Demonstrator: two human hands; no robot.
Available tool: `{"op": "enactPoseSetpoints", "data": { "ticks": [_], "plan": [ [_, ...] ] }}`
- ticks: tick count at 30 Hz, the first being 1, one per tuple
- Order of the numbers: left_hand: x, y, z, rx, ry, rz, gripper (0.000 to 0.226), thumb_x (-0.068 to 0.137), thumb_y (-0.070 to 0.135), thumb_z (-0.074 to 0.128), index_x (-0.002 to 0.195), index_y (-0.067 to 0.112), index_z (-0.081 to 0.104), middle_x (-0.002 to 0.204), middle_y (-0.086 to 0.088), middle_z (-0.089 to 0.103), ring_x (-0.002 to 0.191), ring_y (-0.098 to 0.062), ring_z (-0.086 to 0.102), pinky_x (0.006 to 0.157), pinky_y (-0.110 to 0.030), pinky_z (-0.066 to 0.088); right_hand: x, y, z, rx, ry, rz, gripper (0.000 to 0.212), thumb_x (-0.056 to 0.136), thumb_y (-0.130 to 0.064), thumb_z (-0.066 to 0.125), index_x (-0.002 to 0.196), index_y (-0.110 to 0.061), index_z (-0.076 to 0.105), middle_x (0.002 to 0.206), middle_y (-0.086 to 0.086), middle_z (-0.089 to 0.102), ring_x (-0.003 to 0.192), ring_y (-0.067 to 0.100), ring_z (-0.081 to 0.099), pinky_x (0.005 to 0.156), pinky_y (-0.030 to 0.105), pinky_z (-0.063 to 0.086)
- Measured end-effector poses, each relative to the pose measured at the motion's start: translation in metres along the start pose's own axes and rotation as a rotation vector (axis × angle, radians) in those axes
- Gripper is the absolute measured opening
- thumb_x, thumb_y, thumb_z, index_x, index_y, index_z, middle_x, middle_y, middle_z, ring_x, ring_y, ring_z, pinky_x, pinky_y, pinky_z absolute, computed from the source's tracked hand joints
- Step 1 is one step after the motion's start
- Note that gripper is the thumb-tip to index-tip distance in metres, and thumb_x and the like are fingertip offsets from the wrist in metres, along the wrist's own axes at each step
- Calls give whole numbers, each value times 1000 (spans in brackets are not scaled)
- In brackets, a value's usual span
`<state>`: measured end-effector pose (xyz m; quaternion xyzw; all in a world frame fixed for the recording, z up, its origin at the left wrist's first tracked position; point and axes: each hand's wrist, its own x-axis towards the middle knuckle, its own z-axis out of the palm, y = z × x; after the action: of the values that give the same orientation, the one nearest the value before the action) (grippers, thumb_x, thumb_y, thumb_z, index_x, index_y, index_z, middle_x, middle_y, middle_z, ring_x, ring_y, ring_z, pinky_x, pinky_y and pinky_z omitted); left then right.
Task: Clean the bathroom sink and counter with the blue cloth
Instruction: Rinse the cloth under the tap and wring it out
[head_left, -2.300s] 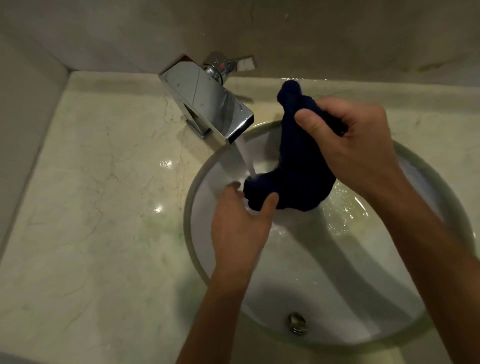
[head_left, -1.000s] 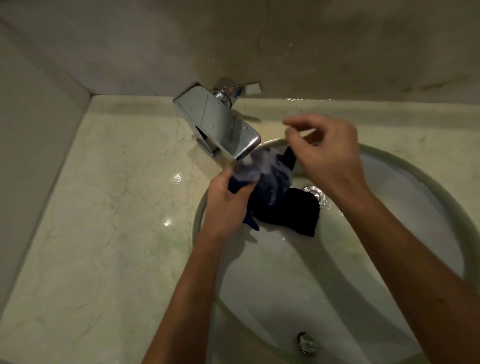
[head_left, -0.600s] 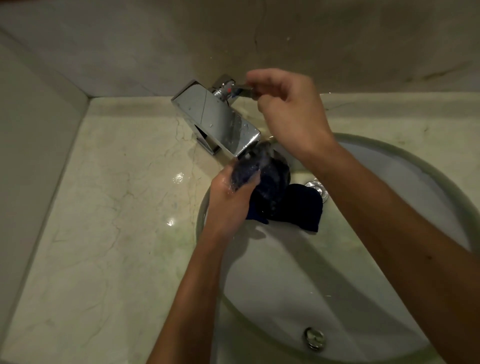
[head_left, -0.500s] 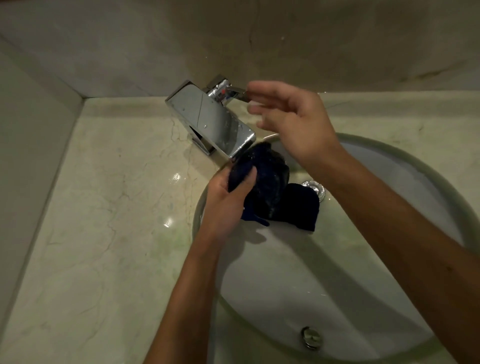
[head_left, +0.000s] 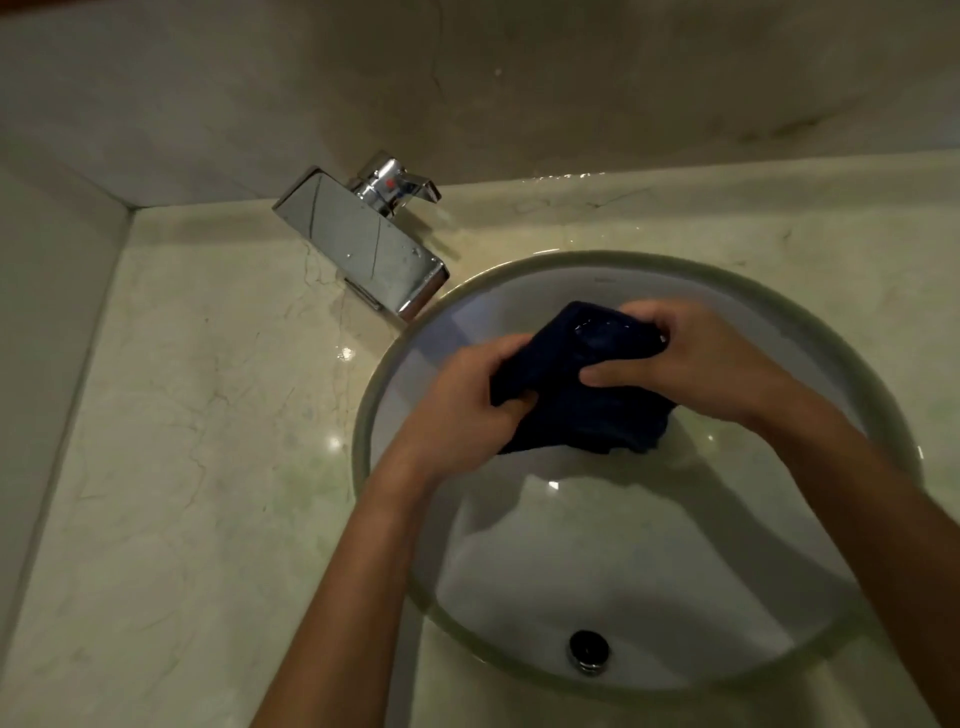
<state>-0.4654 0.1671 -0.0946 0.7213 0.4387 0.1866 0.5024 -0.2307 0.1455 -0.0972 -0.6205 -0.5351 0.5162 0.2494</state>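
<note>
Blue cloth (head_left: 576, 395), wet and bunched, is gripped between left hand (head_left: 462, 410) and right hand (head_left: 696, 364) over the sink basin (head_left: 649, 561), so wiping of basin and counter (head_left: 197, 415) seems not yet begun.

The feed I watched was dim and yellow-green, with the light coming from above, judging by small bright glints on the wet counter (head_left: 208, 441) and the chrome faucet (head_left: 363, 244). Both forearms threw broad soft shadows across the sink (head_left: 649, 582) basin. The wide lens bowed the counter's edges, and the blue cloth (head_left: 571, 400) read almost black, its folds lost in murk.
</note>
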Motion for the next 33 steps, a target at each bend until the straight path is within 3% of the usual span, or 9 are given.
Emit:
{"op": "enactPoseSetpoints", "data": {
  "ticks": [2,5,7,10,16,20,25,29,33],
  "plan": [
    [3,12,8,75,122,90,57,80,-18,56,127,12,69,113,5,74,105,0,68,90,-16,52,-9,5,-7,50,38,4,32,72,-28,89,100,-23,75,91,-7,77,83,7,74,76,32,64],
    [6,11,13,81,276,131,55,76,-10,54,123,12,71,111,5,75,105,-6,70,90,-27,57,-25,6,-17,119,40,-78,40,68,-34,85,102,-16,74,96,1,78,90,16,74,82,34,62],
    [6,10,13,16,314,57,52,76,-7,54,120,17,72,110,5,75,104,-9,71,91,-36,58,-31,4,-23,222,62,-139,29,74,-24,82,100,-15,74,95,0,78,90,18,74,78,26,61],
    [4,23,11,-200,289,-5,40,84,-3,57,110,23,73,103,9,76,99,-11,72,86,-29,57,-36,-1,-28,378,113,-189,23,84,-7,74,107,-11,71,96,-2,77,91,13,72,78,20,58],
    [7,72,4,-236,308,43,33,92,-11,55,110,8,73,100,7,76,97,-10,70,83,-23,54,-24,12,-9,667,66,78,64,75,-31,86,132,-14,61,120,5,72,101,23,68,82,35,51],
    [9,104,-2,-176,326,31,35,90,-11,56,105,14,76,94,12,77,92,-4,71,82,-19,54,-26,-5,26,636,82,214,29,94,-32,65,106,-6,72,106,14,76,97,30,69,81,34,50],
    [3,129,-29,-155,318,-18,30,95,-1,60,101,24,76,92,15,77,91,-2,71,77,-15,51,-54,-39,19,610,247,113,19,106,-19,53,108,-25,71,94,-15,78,89,-1,72,70,11,51],
    [6,117,-46,72,260,-65,20,94,14,67,109,22,78,100,11,78,98,-3,71,87,-22,53,-81,-64,-13,592,157,78,26,107,-26,50,123,-21,70,113,1,77,107,17,72,90,30,55],
    [8,99,-27,-52,180,-189,17,92,30,73,105,20,78,99,-4,79,92,-17,73,89,-42,58,-103,-100,-34,626,117,89,29,106,-27,51,118,-10,71,113,16,75,102,29,72,92,42,55]
  ]
}}
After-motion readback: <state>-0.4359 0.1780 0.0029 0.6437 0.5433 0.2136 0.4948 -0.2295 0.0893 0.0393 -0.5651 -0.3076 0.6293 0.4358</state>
